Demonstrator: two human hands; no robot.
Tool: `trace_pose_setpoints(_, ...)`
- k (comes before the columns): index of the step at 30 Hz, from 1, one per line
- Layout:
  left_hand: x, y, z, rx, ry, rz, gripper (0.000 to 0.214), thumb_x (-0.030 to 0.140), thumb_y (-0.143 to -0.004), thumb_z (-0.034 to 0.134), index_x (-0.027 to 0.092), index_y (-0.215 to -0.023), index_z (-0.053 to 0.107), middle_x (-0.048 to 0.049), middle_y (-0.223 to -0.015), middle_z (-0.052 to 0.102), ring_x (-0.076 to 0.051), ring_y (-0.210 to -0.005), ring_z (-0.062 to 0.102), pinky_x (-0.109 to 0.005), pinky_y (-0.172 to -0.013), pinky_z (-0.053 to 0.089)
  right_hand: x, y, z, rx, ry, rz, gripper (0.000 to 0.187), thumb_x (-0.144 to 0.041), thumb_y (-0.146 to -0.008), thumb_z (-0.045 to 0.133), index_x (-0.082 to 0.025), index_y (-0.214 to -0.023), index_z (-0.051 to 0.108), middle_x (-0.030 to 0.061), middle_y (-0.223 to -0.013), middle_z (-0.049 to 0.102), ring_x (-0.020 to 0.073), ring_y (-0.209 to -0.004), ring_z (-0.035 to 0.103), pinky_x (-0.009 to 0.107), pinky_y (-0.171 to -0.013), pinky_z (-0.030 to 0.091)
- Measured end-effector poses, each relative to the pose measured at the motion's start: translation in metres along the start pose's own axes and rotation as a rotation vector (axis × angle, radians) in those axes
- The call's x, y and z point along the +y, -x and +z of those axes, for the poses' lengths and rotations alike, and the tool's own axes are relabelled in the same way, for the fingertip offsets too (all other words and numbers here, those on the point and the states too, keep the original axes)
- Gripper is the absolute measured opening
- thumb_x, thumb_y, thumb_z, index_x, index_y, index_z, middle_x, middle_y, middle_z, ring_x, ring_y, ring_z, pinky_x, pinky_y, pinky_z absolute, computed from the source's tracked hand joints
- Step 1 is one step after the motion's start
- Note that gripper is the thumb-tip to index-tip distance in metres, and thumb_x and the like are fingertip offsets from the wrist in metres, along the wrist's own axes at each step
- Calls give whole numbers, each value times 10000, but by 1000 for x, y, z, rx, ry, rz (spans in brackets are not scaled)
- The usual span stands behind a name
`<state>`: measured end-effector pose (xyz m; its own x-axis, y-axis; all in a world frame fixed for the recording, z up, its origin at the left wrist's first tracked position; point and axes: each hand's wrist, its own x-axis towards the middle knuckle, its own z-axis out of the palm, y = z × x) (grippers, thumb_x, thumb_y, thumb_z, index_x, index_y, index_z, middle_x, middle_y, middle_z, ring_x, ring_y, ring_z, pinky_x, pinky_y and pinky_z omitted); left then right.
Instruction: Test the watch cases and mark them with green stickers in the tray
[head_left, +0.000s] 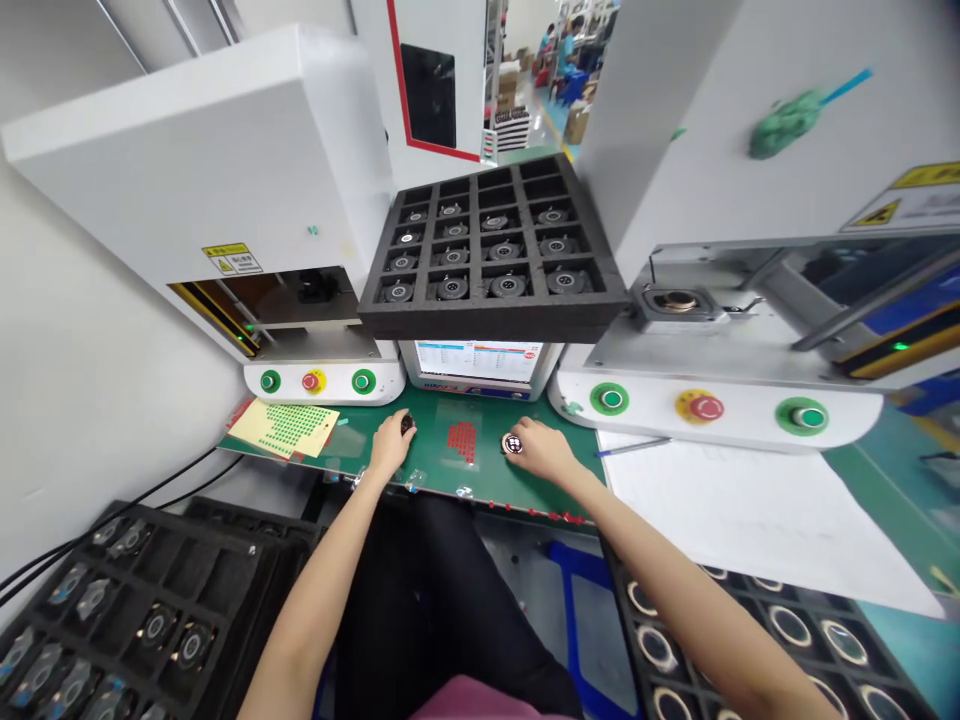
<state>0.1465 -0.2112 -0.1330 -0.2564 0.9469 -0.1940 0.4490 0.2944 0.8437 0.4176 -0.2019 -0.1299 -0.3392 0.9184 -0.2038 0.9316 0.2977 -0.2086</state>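
Observation:
My left hand (390, 447) is closed on a small dark round part (407, 424) above the green mat (431, 420). In my right hand (541, 450) there is a round watch-like part (512, 443) with a pale gold rim and light marks on its dark face; the fingertips grip its edge at the mat. Between the two hands lies a clear sheet with small red stickers (463, 440). A cream sheet of green stickers (289, 428) rests to the left of my left hand.
A black foam tray (491, 320) of round parts sits above a screen (474, 362). White machines with buttons (311, 382) stand on both sides. Foam trays flank my legs, left (225, 590) and right (739, 600). A pen (634, 447) lies on white paper (720, 500).

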Motion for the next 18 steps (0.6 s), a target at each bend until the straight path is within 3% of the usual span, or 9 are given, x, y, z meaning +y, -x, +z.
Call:
trace_pose_setpoints(6, -3, -6, 16, -22, 320, -146, 306, 316, -922, 582, 138, -1171, 580, -87, -1123, 627, -193, -944, 640, -385, -798, 563, 8, 3, 5, 58, -49, -33, 229, -297, -821, 649, -154, -998, 670, 117, -1086, 665, 228, -1006, 627, 274, -766, 462)
trace_pose_setpoints(9, -6, -8, 19, -22, 409, -203, 297, 320, -923, 579, 133, -1154, 587, -86, -1107, 632, -188, -926, 642, -375, -785, 565, 30, 11, -3, 159, -87, 8, 240, -327, -874, 585, -185, -1053, 661, 95, -1092, 686, 229, -1018, 639, 271, -770, 459)
trace_pose_setpoints(14, -11, -13, 22, 22, 390, -190, 277, 308, -919, 585, 131, -1132, 595, -81, -1095, 634, -187, -928, 639, -377, -793, 560, 112, 5, -54, 427, -141, 282, 248, -266, -951, 457, -131, -1012, 657, 117, -1018, 699, 221, -982, 650, 321, -849, 472)
trace_pose_setpoints(18, -12, -15, 26, 94, 198, -75, 219, 294, -907, 603, 128, -1048, 622, -70, -1063, 642, -189, -944, 630, -393, -831, 539, 185, -26, -108, 629, -240, 437, 221, -310, -943, 541, -128, -1037, 623, 63, -1004, 668, 170, -900, 647, 374, -840, 523)
